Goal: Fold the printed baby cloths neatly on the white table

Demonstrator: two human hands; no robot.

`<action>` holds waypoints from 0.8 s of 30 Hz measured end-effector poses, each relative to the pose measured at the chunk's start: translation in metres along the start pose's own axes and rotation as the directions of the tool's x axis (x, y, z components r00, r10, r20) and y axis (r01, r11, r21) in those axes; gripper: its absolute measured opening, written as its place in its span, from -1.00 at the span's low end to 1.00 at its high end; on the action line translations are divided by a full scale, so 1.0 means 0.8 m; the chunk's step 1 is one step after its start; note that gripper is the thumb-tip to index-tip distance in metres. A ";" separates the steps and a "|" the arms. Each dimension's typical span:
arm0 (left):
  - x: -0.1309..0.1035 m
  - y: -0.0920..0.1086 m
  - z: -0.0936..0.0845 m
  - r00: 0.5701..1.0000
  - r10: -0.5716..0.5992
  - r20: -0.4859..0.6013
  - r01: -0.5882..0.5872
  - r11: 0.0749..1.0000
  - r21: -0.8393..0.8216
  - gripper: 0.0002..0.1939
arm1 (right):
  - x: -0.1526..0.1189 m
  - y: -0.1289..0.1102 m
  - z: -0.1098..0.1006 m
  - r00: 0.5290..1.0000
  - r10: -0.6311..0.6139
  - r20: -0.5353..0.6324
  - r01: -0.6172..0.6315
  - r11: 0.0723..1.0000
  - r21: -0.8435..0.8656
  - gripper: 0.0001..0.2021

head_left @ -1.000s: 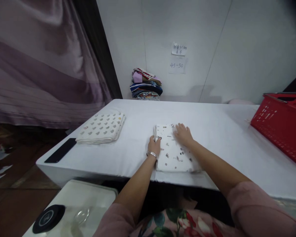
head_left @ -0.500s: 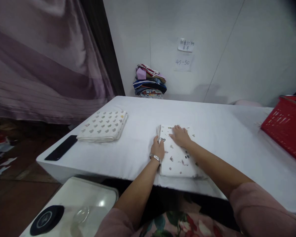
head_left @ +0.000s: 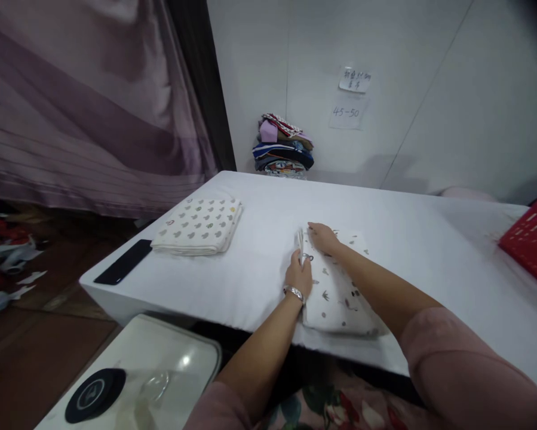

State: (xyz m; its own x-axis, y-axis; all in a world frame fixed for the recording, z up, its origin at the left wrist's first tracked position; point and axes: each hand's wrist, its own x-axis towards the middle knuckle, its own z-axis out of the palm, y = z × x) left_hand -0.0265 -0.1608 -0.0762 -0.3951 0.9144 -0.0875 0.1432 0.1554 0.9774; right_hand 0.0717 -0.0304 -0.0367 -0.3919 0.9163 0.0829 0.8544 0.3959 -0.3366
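A folded white cloth with small printed figures [head_left: 340, 304] lies near the front edge of the white table. My left hand [head_left: 299, 276], with a silver bracelet at the wrist, grips the cloth's left edge between thumb and fingers. My right hand [head_left: 324, 239] is closed at the cloth's upper left corner, pinching its edge. To the left lies another folded white cloth with grey prints [head_left: 199, 226], touched by neither hand.
A black flat object [head_left: 123, 261] lies at the table's left edge. A red basket [head_left: 530, 236] stands at the right. Coloured folded fabrics [head_left: 284, 146] are stacked behind the table. A white surface with a round black object [head_left: 95, 394] is at lower left.
My right hand has moved from lying spread on the cloth to its upper left corner, where the fingers have closed. My left hand still holds the left edge. The view has shifted slightly left.
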 end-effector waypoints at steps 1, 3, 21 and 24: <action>-0.001 0.000 0.000 1.000 -0.005 0.009 0.004 1.000 0.023 -0.56 | 0.005 -0.001 -0.001 1.000 -0.008 0.005 0.008 1.000 0.009 -0.52; -0.002 0.001 0.000 1.000 -0.023 0.020 0.023 1.000 0.013 -0.55 | 0.012 -0.005 -0.001 1.000 -0.025 0.014 0.025 0.999 0.027 -0.53; -0.010 0.016 -0.003 0.999 0.042 0.025 -0.047 0.966 0.252 -0.56 | 0.027 -0.019 0.015 0.998 -0.046 -0.037 0.049 0.995 0.090 -0.72; -0.010 0.015 -0.003 0.999 0.036 0.030 -0.042 0.969 0.244 -0.56 | 0.021 -0.020 0.011 0.998 -0.048 -0.046 0.050 0.998 0.049 -0.71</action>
State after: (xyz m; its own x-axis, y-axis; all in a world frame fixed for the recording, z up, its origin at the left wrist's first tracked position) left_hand -0.0238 -0.1671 -0.0633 -0.3625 0.9302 -0.0580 0.3765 0.2031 0.9039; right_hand 0.0483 -0.0222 -0.0384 -0.4159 0.8982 0.1424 0.8162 0.4377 -0.3772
